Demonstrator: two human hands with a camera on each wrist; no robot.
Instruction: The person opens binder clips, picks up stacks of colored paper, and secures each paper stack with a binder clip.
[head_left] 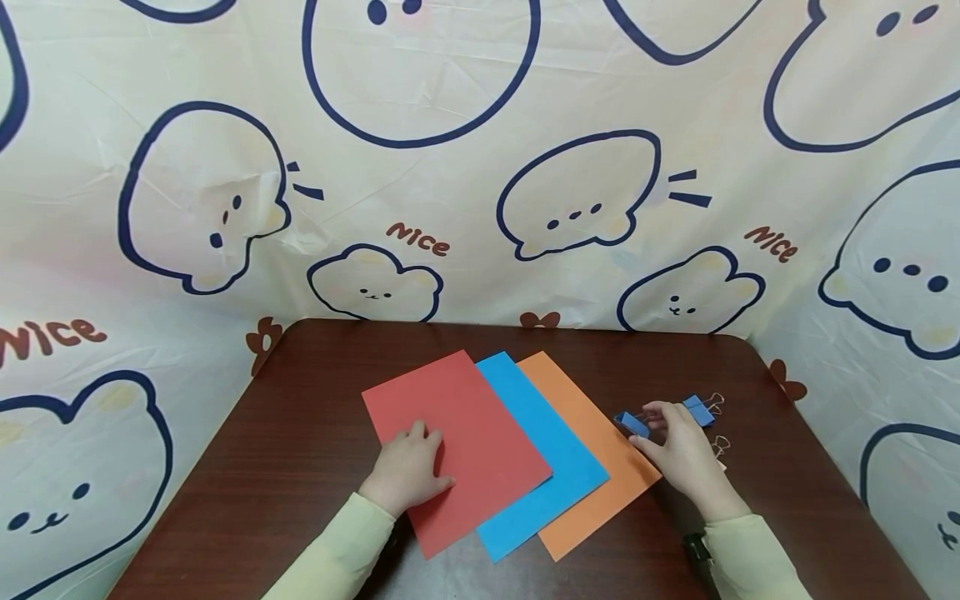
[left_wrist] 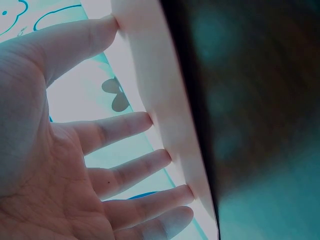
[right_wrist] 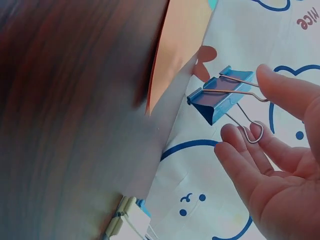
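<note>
Nearest, the left hand (head_left: 407, 472) rests open, fingertips on the red sheet (head_left: 472, 425), which overlaps a blue sheet (head_left: 547, 433) and an orange sheet (head_left: 607, 450) fanned on the tabletop (head_left: 277, 475); the orange one, with no finger directly on it, could skid if nudged. Just beside its right edge, the right hand (head_left: 684, 446) grips a blue binder clip (right_wrist: 220, 97) by its wire handles, where an uneven squeeze might make it twist or spring away. The pale clip (right_wrist: 131, 220) and, farther off, another blue clip (head_left: 698, 411) lie close enough for a careless knuckle to knock.
</note>
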